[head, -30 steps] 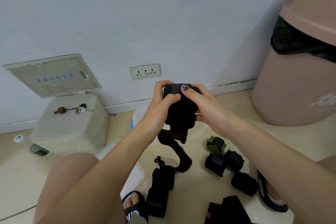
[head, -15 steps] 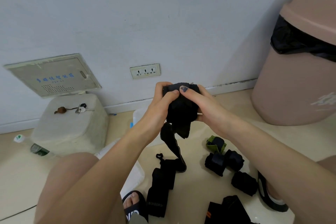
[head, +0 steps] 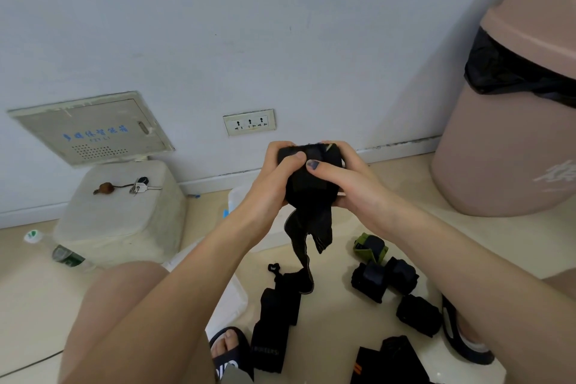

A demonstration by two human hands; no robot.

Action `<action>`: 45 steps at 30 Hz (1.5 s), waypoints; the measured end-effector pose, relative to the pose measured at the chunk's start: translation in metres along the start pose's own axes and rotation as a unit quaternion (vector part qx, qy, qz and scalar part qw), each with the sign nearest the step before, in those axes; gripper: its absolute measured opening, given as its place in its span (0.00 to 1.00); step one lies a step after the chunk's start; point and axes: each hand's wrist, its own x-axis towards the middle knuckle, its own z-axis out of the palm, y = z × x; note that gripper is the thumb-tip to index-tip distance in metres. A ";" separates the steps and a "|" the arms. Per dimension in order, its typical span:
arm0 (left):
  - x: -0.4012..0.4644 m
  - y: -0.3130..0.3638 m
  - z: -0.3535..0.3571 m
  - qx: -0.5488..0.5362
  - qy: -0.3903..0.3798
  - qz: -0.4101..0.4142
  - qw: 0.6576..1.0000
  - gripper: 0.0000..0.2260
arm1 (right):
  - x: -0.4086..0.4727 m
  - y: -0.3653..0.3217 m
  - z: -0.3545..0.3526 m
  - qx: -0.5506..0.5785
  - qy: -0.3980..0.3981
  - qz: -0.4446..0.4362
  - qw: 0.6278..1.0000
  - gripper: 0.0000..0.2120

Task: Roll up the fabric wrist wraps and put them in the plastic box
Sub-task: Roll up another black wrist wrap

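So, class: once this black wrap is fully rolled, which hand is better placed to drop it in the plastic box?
Probably the left hand: the plastic box shows behind the left wrist, while the right hand grips the wrap from the far side.

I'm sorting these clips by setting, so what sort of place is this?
Probably a room in a home or flat, down at floor level by a wall: a wall socket just above the skirting, a large pink bin with a black liner, and keys left on a white box.

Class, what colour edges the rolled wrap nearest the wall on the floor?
Olive green, around a black rolled wrap; the head view shows it.
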 end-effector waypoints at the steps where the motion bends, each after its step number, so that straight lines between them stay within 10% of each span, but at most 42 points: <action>1: 0.000 0.000 0.000 0.000 0.003 0.005 1.000 0.16 | 0.000 0.001 0.000 0.002 -0.011 0.017 1.000 0.19; 6: 0.002 0.005 -0.004 -0.035 0.043 0.034 0.998 0.14 | -0.002 0.018 -0.001 -0.070 -0.092 0.077 0.990 0.34; 12: 0.000 0.005 -0.005 -0.052 0.048 0.036 0.997 0.19 | 0.002 0.048 0.005 -0.181 -0.069 0.063 0.979 0.13; 17: 0.002 0.008 -0.006 -0.070 0.065 0.034 0.995 0.05 | -0.005 0.064 0.005 -0.305 -0.116 0.137 0.935 0.16; 26: 0.000 0.003 -0.008 0.051 0.073 0.047 0.995 0.09 | -0.016 0.011 -0.015 0.008 -0.168 0.156 0.973 0.29; 31: 0.002 0.002 -0.004 0.052 0.076 0.057 0.994 0.07 | -0.021 0.013 -0.004 -0.021 -0.090 0.161 0.983 0.10; 45: 0.004 -0.012 0.008 0.136 0.047 0.102 0.984 0.08 | -0.025 0.003 0.005 0.059 0.086 0.027 0.994 0.11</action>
